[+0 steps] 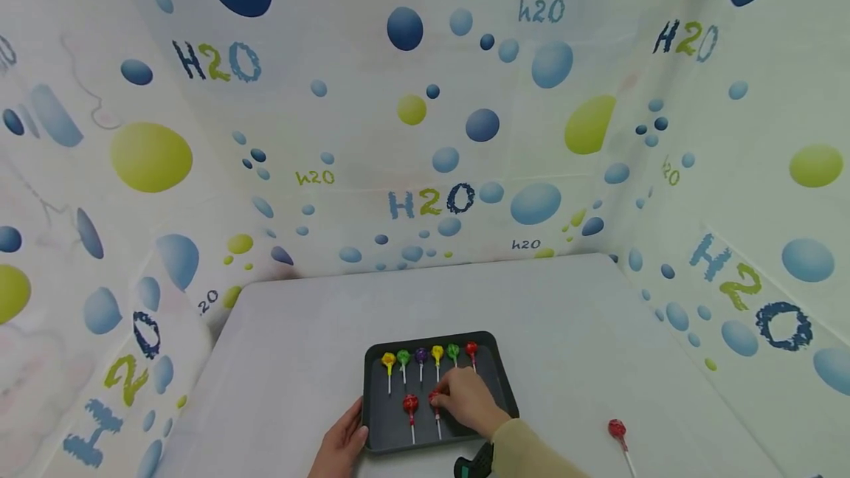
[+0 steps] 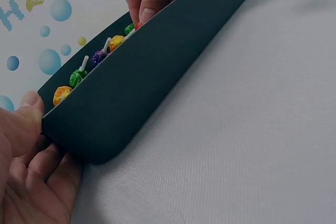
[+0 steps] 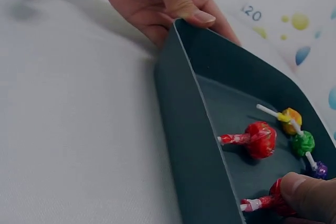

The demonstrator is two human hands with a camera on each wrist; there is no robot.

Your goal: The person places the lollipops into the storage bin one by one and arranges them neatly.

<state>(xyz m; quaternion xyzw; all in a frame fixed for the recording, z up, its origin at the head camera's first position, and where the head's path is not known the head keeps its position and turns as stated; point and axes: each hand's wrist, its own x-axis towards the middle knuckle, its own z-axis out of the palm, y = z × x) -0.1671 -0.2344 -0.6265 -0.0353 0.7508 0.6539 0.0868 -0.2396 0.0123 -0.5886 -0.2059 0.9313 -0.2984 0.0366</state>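
Observation:
A dark tray (image 1: pixel 385 423) lies on the white table. My left hand (image 1: pixel 341 441) grips its left side, thumb on the rim and the other fingers along the outside wall. Inside the tray, my right hand (image 1: pixel 471 397) pinches a red lollipop (image 3: pixel 266 203) by its wrapped head, the stick pointing toward the near wall. Just left of it lies another red lollipop (image 1: pixel 411 404). Along the far side runs a row of lollipops: yellow (image 1: pixel 388 361), green (image 1: pixel 403 357), purple (image 1: pixel 421 355), yellow (image 1: pixel 437 352), green (image 1: pixel 453 351) and red (image 1: pixel 471 348).
One more red lollipop (image 1: pixel 617 429) lies on the white tabletop (image 1: pixel 292 360), right of the tray. A black wrist device (image 1: pixel 474 463) shows by the right sleeve (image 1: pixel 531 452). Hanging cloth (image 1: pixel 358 124) with bubble and H2O prints surrounds the table at the back and sides.

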